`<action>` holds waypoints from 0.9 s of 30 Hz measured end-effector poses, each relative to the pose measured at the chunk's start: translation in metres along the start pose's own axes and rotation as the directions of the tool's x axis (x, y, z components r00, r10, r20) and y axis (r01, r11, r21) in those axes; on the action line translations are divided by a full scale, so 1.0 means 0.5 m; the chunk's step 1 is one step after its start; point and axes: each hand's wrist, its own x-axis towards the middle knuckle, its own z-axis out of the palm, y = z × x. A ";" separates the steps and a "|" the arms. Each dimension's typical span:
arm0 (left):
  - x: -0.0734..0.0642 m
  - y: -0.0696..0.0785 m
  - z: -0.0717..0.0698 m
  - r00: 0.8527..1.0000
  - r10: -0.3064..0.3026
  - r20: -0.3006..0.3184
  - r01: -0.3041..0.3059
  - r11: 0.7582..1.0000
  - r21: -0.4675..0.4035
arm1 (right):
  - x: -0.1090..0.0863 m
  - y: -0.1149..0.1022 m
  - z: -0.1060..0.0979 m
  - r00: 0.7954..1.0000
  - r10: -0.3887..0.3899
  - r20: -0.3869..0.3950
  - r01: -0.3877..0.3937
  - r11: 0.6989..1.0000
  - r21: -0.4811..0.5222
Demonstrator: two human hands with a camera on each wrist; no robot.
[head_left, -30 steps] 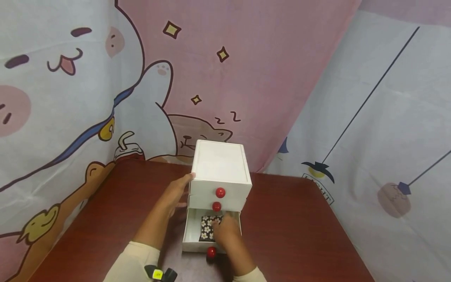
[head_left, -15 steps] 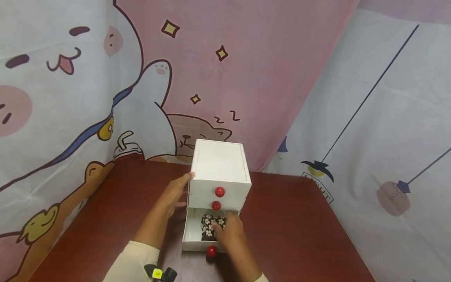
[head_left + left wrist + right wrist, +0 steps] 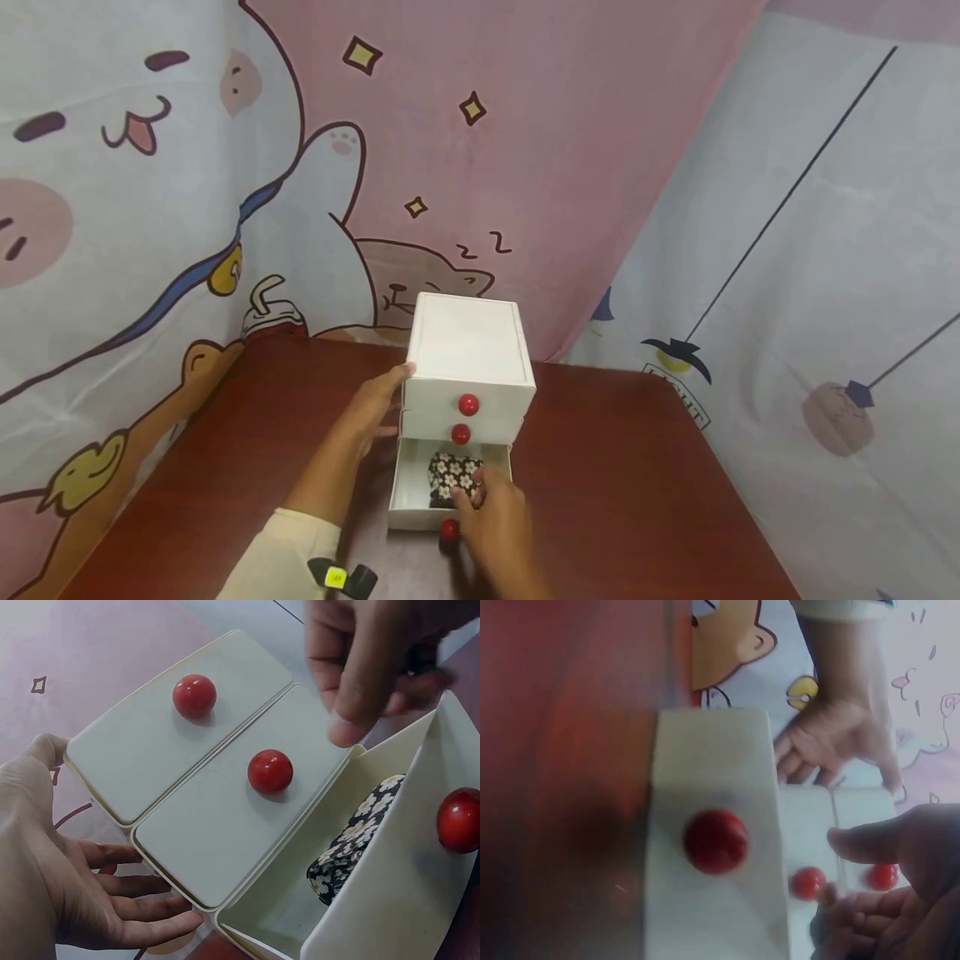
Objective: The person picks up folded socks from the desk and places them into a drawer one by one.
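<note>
A small white drawer cabinet (image 3: pixel 470 340) with red ball knobs stands on the table. Its bottom drawer (image 3: pixel 390 900) is pulled out, and the two drawers above are closed. Inside lies a soft-looking black pouch-like thing with white flowers (image 3: pixel 352 844). My left hand (image 3: pixel 82 877) rests against the cabinet's left side, fingers spread along it and thumb at the top edge. My right hand (image 3: pixel 497 521) is over the front right of the drawer. In the right wrist view, that right hand (image 3: pixel 900 889) has its thumb apart from loosely bent fingers, with nothing seen between them.
The dark red-brown table (image 3: pixel 637 492) extends on both sides of the cabinet. A cartoon-printed cloth (image 3: pixel 555 167) hangs behind and along the sides. The open drawer's red knob (image 3: pixel 449 531) sticks out toward me.
My right hand has drawn back from inside the drawer toward me, off the flowered thing, which now lies bunched up rather than flat. The left hand stays on the cabinet's side.
</note>
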 end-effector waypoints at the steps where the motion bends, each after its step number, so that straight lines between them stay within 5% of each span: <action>1: 0.000 0.000 0.000 1.000 0.001 -0.002 -0.001 1.000 0.002 | -0.007 0.000 0.001 1.000 -0.001 0.005 0.001 1.000 0.007; 10: 0.002 0.000 -0.001 1.000 -0.006 0.005 0.006 1.000 -0.009 | -0.057 0.012 0.022 0.996 0.068 0.062 -0.066 0.997 -0.034; 20: 0.003 -0.003 -0.001 1.000 -0.001 0.012 0.001 1.000 -0.011 | -0.048 0.016 0.024 0.971 0.142 0.194 -0.119 0.985 -0.125; 27: 0.001 -0.002 0.000 1.000 -0.001 0.012 0.001 1.000 -0.012 | -0.041 0.021 0.036 0.978 0.121 0.172 -0.094 0.983 -0.158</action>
